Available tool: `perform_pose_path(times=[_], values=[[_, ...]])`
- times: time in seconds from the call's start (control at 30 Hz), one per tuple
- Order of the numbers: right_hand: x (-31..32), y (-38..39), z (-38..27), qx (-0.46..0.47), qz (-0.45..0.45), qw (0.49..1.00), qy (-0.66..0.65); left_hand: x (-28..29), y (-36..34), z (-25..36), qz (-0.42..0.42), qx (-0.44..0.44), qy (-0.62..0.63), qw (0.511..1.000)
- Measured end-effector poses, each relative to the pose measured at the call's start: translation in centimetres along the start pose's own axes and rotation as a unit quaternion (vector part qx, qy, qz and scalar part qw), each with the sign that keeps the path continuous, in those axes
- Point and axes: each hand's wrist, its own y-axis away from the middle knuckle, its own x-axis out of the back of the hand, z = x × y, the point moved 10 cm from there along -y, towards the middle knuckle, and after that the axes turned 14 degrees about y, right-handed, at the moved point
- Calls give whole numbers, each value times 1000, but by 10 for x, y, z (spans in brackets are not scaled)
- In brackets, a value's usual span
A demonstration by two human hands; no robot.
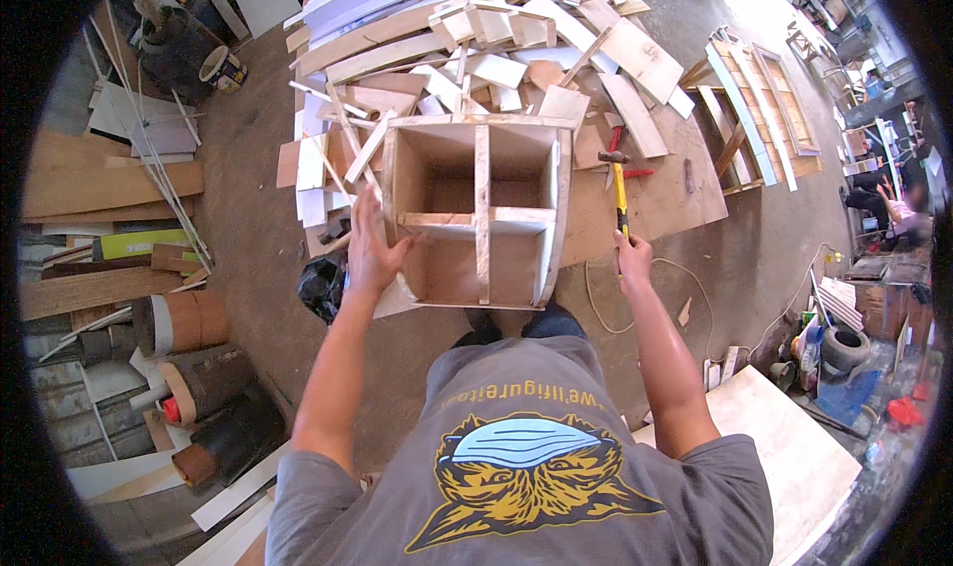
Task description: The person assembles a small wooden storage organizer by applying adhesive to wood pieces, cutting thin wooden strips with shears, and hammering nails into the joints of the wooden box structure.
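Observation:
A wooden box frame (pixel 483 189) stands in front of me, divided by crossing strips into open compartments. My left hand (pixel 372 253) grips its left side, with the fingers along the outer face and the thumb over the near rim. To the right of the box, my right hand (pixel 633 258) is closed round the lower handle of a hammer (pixel 620 194). The hammer has a yellow and black handle, and its dark head points away from me. A red-handled tool (pixel 637 174) lies beside the hammer head, partly hidden by it.
Beyond the box lies a heap of wood offcuts (pixel 496 30). A slatted wooden frame (pixel 759 109) stands at the far right. Rolls of sheet material (pixel 213 382) and boards lie on the left. A cord (pixel 710 308) crosses the floor, and a person (pixel 898 209) sits far right.

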Motion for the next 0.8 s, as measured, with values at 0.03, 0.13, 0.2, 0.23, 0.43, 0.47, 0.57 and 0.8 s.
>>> perform_pose_path(times=[0.03, 0.13, 0.2, 0.23, 0.43, 0.47, 0.57, 0.8], values=[[-2, -9, -2, -11, 9, 1000, 14, -2, 12, -24, 26, 31, 36, 999], [1, -60, 23, -26, 24, 998, 48, -23, 33, -34, 48, 123, 70, 989], [-9, -79, 32, -54, -11, 998, -19, -29, 54, -51, 66, 247, 97, 962], [-10, -91, 32, -51, -19, 998, -17, -32, 59, -57, 73, 251, 93, 961], [8, -151, 29, 26, 38, 970, 238, -25, 100, -120, 232, 266, 146, 924], [23, -156, 24, 55, 85, 939, 330, -33, 90, -109, 235, 261, 139, 926], [28, -176, 31, 36, 44, 917, 395, -38, 85, -101, 228, 273, 121, 927], [-32, -79, -156, 241, -107, 961, 80, -41, 113, -108, 205, 314, 95, 922]])
